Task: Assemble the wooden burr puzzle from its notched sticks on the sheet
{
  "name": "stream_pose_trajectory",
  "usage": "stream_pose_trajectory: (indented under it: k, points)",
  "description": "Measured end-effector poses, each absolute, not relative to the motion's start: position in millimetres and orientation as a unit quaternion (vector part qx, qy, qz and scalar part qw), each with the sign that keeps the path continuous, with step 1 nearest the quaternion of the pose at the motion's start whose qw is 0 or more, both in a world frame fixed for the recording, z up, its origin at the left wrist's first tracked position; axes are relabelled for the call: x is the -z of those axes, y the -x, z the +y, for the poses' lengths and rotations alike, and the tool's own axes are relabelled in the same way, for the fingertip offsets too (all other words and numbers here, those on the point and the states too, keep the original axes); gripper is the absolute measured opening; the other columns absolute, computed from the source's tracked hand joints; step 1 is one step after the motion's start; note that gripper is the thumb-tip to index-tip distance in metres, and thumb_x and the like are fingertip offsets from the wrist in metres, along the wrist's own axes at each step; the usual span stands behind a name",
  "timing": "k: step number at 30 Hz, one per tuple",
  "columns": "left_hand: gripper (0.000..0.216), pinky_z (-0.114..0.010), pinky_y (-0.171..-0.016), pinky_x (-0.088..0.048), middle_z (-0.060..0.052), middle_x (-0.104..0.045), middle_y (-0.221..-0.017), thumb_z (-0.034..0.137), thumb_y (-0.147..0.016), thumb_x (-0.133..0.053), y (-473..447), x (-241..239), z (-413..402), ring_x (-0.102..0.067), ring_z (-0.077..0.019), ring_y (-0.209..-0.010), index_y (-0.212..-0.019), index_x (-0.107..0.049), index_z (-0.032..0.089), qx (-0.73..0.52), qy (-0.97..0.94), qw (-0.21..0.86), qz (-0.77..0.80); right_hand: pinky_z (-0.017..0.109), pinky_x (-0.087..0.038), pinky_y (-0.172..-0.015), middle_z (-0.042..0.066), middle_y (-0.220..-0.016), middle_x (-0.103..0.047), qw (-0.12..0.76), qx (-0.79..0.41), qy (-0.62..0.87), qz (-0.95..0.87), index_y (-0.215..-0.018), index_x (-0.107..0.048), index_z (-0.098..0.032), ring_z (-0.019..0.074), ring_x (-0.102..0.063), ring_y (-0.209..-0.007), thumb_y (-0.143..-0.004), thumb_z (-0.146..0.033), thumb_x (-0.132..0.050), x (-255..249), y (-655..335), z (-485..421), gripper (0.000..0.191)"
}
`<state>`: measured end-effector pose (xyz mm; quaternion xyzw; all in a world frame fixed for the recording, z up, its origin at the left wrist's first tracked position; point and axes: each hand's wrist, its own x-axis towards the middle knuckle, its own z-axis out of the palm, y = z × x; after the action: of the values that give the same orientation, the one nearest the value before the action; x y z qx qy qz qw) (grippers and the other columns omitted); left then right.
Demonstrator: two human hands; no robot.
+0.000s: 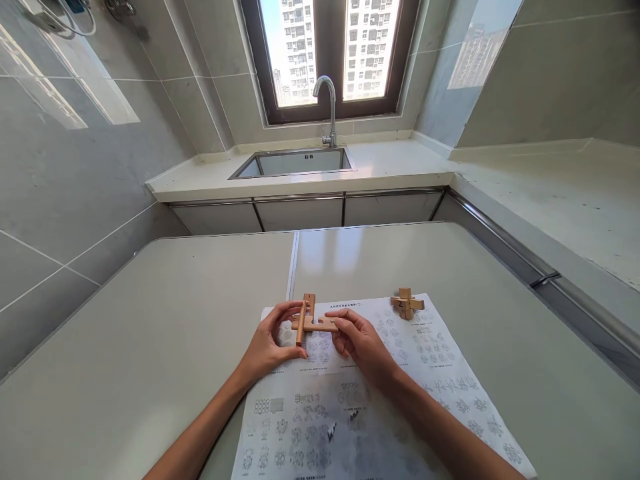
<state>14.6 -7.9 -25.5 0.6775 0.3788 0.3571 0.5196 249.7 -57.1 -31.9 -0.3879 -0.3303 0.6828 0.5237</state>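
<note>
Crossed wooden puzzle sticks (pixel 314 323) are held just above a printed instruction sheet (pixel 360 413) on the table. My left hand (pixel 273 343) grips the upright stick at its left side. From the right, my right hand (pixel 359 341) pinches the end of the flat notched stick. An assembled wooden burr puzzle (pixel 407 303) stands on the sheet's far right corner, apart from both hands.
The grey table (pixel 150 360) has a seam down its middle. Beyond it runs a counter with a steel sink (pixel 295 163) and a tap (pixel 330 110) under a window. A second counter (pixel 565 200) runs along the right.
</note>
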Motion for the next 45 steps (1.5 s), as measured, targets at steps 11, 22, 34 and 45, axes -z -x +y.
stream_pose_trajectory:
  k: [11, 22, 34, 45]
  points:
    - [0.080, -0.048, -0.121, -0.041, -0.013, -0.067, -0.139, 0.037, -0.072, -0.095, -20, 12, -11, -0.060, -0.0335, -0.136, -0.142, -0.057, 0.026, -0.324, -0.674, 0.562, 0.355, 0.026, -0.031, -0.051, -0.007, -0.057, -0.051, 0.522, -0.668, 0.385, -0.364, -0.105, -0.066, -0.016, 0.0097, -0.040, -0.050, -0.092, -0.047, -0.066, 34, -249, -61, 0.033]
    - [0.086, -0.046, -0.120, -0.041, -0.013, -0.065, -0.140, 0.039, -0.068, -0.097, -21, 12, -12, -0.059, -0.0337, -0.135, -0.143, -0.056, 0.027, -0.303, -0.684, 0.555, 0.365, 0.025, -0.031, -0.051, -0.007, -0.058, -0.051, 0.517, -0.666, 0.388, -0.374, -0.107, -0.066, -0.015, 0.0102, -0.041, -0.051, -0.093, -0.047, -0.065, 36, -248, -60, 0.035]
    - [0.091, -0.044, -0.114, -0.046, -0.010, -0.069, -0.128, 0.038, -0.061, -0.101, -23, 15, -14, -0.064, -0.0339, -0.127, -0.139, -0.056, 0.028, -0.312, -0.680, 0.532, 0.397, 0.025, -0.032, -0.051, -0.007, -0.058, -0.052, 0.520, -0.666, 0.387, -0.370, -0.107, -0.066, -0.016, 0.0102, -0.042, -0.051, -0.093, -0.045, -0.066, 36, -248, -60, 0.033]
    - [0.090, -0.041, -0.110, -0.049, -0.010, -0.069, -0.128, 0.039, -0.064, -0.099, -23, 10, -15, -0.065, -0.0321, -0.124, -0.141, -0.056, 0.026, -0.301, -0.689, 0.532, 0.390, 0.024, -0.031, -0.050, -0.007, -0.058, -0.051, 0.514, -0.666, 0.388, -0.377, -0.106, -0.066, -0.016, 0.0100, -0.042, -0.051, -0.094, -0.045, -0.065, 36, -250, -60, 0.031]
